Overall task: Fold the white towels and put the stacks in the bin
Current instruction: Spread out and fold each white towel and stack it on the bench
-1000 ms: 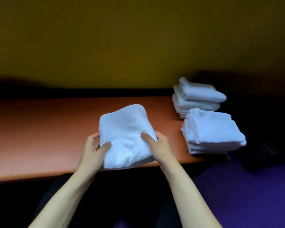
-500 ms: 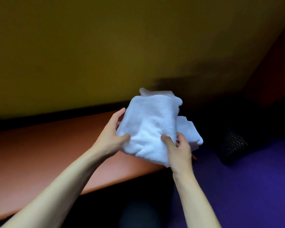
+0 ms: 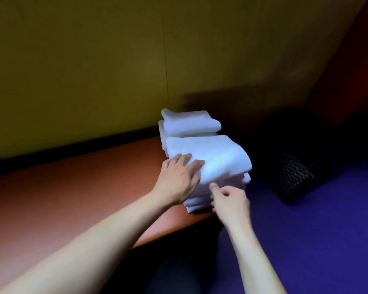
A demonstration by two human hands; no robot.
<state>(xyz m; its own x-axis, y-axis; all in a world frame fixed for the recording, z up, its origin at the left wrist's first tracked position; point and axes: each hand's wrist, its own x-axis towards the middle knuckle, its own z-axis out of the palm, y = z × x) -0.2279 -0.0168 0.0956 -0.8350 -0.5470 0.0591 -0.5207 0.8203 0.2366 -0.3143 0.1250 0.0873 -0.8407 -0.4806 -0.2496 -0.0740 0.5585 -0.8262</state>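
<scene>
The left hand (image 3: 180,179) lies flat, fingers straight, on the left edge of the top folded towel (image 3: 217,160). The right hand (image 3: 228,200), fingers loosely curled, touches the front of the near stack (image 3: 202,201) just below that towel; whether it pinches a layer cannot be told. No writing or labels are readable. The towels are white, plush, folded into thick rectangles. Two stacks stand at the right end of the orange table (image 3: 72,187): the near one, and the far stack (image 3: 189,124) touching it at twelve o'clock. One dark mesh bin (image 3: 293,179) sits at three o'clock on the purple floor (image 3: 317,240).
</scene>
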